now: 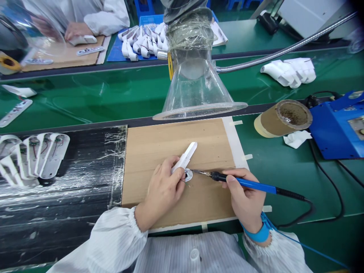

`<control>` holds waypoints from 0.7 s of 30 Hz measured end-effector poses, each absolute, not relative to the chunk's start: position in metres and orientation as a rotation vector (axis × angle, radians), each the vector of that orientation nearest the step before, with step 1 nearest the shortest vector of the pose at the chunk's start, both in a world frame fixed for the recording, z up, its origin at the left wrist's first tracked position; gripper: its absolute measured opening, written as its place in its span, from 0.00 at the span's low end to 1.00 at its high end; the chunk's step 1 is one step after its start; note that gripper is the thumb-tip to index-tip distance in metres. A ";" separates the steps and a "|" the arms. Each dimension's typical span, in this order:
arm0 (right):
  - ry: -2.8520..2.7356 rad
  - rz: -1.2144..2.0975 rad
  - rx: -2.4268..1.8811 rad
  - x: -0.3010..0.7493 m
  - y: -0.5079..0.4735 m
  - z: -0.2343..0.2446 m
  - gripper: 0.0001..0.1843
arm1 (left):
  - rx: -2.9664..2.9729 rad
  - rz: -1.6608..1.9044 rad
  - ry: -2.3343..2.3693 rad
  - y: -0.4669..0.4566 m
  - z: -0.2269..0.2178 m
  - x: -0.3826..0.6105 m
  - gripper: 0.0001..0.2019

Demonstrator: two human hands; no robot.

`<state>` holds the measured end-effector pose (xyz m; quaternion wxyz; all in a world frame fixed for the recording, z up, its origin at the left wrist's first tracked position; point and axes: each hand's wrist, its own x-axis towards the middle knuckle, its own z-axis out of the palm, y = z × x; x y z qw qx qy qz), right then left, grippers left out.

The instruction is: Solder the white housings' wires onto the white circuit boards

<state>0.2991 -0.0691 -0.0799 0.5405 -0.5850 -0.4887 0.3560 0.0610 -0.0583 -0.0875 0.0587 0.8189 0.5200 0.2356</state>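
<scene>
My left hand (166, 189) grips a white plastic housing (186, 154) and holds it slantwise over the cardboard sheet (210, 204). A small rounded end piece (188, 175) with dark parts and thin wires shows beside my left fingertips; the rest lies under the hand. In my right hand (246, 199) is a soldering iron (256, 185) with a blue handle, held like a pen. Its metal tip points left and lies at or very near the rounded end; whether they touch I cannot tell. A blue strap (259, 232) circles my right wrist.
A clear fume hood (196, 93) hangs above the cardboard. Several wired white parts (54, 155) lie left on black wrapping. At right stand a brown tip-cleaning pot (273, 121) and a blue soldering station (332, 132). Across the bench, another person's hand (78, 30) handles a white part.
</scene>
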 end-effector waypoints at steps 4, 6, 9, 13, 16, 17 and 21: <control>-1.163 0.862 -1.400 0.297 -0.069 -0.080 0.04 | 2.489 0.715 1.572 -0.058 -0.087 0.062 0.06; -1.163 0.862 -1.402 0.296 -0.068 -0.079 0.04 | 2.492 0.715 1.572 -0.057 -0.087 0.061 0.06; -1.161 0.859 -1.408 0.295 -0.068 -0.077 0.04 | 2.487 0.708 1.577 -0.058 -0.087 0.061 0.06; -1.157 0.859 -1.414 0.294 -0.067 -0.076 0.04 | 2.479 0.708 1.579 -0.058 -0.087 0.061 0.06; -1.156 0.861 -1.416 0.294 -0.066 -0.077 0.04 | 2.477 0.723 1.571 -0.057 -0.087 0.061 0.06; -1.154 0.861 -1.418 0.294 -0.066 -0.077 0.04 | 2.477 0.725 1.567 -0.057 -0.087 0.061 0.06; -1.145 0.867 -1.426 0.293 -0.065 -0.076 0.04 | 2.470 0.721 1.570 -0.057 -0.086 0.061 0.06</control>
